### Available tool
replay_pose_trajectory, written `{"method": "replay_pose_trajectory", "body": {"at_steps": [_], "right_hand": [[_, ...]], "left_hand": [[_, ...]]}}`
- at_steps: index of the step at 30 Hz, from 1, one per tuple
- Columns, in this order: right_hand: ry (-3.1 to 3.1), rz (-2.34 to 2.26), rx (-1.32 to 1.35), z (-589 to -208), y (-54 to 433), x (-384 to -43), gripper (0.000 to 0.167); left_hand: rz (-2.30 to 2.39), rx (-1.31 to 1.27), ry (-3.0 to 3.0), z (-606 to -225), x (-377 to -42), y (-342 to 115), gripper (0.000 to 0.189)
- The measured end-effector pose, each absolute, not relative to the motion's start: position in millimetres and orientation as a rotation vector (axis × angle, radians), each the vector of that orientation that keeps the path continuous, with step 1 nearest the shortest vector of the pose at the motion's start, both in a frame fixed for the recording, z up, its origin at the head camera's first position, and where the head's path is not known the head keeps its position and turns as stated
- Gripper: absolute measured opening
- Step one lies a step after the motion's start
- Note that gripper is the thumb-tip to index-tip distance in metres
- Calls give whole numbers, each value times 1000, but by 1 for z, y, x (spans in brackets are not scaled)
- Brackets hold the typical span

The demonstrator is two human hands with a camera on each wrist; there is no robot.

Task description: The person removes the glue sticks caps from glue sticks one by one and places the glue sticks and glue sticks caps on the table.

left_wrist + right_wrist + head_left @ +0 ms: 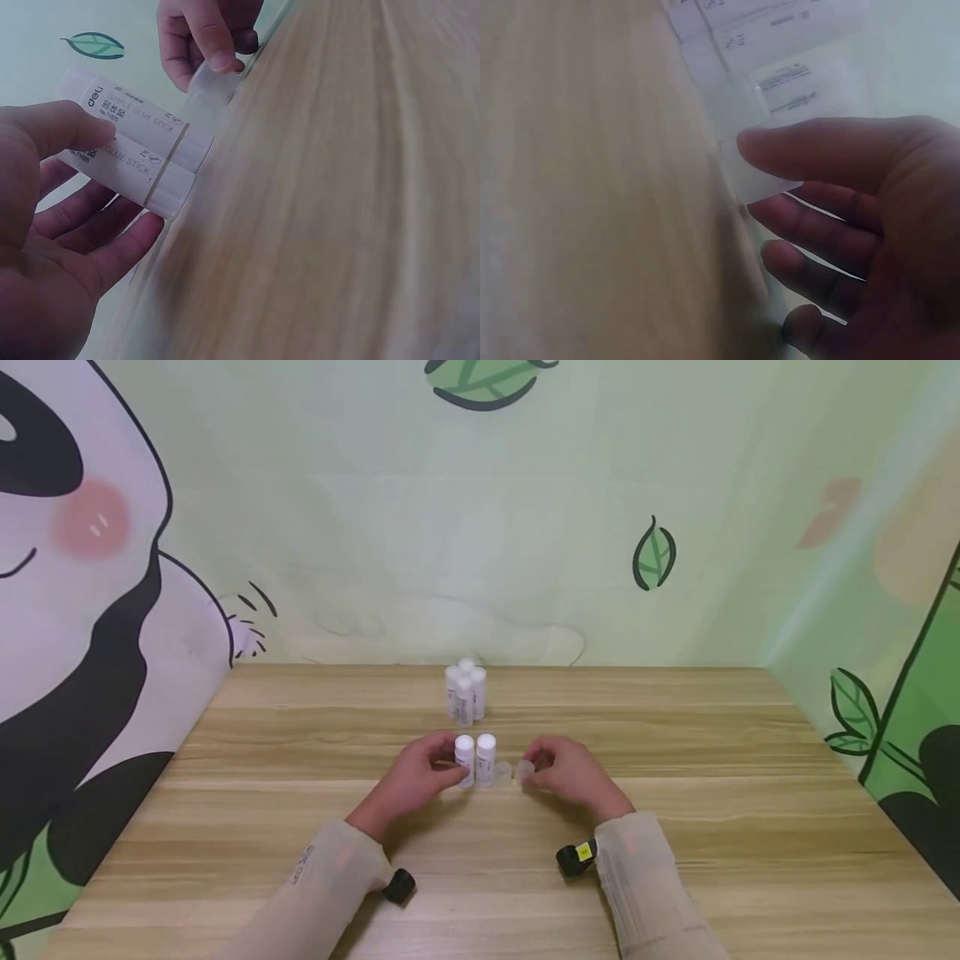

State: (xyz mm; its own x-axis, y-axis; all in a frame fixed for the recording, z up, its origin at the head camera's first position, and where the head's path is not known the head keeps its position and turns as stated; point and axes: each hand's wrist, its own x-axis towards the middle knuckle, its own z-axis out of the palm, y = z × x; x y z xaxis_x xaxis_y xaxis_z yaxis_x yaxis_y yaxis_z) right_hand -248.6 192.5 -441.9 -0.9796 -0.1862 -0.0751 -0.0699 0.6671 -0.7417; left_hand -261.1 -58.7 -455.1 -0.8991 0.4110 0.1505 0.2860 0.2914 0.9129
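Note:
Two white glue sticks, a left one (465, 764) and a right one (486, 762), stand upright side by side on the table. My left hand (418, 774) holds the left one, thumb in front and fingers around behind; the left wrist view shows "GLUE STICK" print on its label (124, 161). To the right of the pair sits a small translucent cup-like piece (502, 774). My right hand (564, 770) pinches a second translucent piece (754, 176) between thumb and fingers, low at the table surface and close beside the first piece.
Behind the pair, several more white glue sticks (465, 700) stand in a tight cluster near the back of the wooden table (300, 718). A printed backdrop (375, 527) with a panda and leaves rises beyond the table's back edge.

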Motion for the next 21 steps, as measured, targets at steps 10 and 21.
{"method": "replay_pose_trajectory", "body": {"at_steps": [10, 21], "right_hand": [[2786, -1135, -218, -442, 187, -247, 24], [2784, -1127, -234, -444, 188, -248, 24]], "left_hand": [[1647, 657, 2432, -457, -261, -58, 32], [1651, 637, 2415, -459, -262, -58, 33]]}}
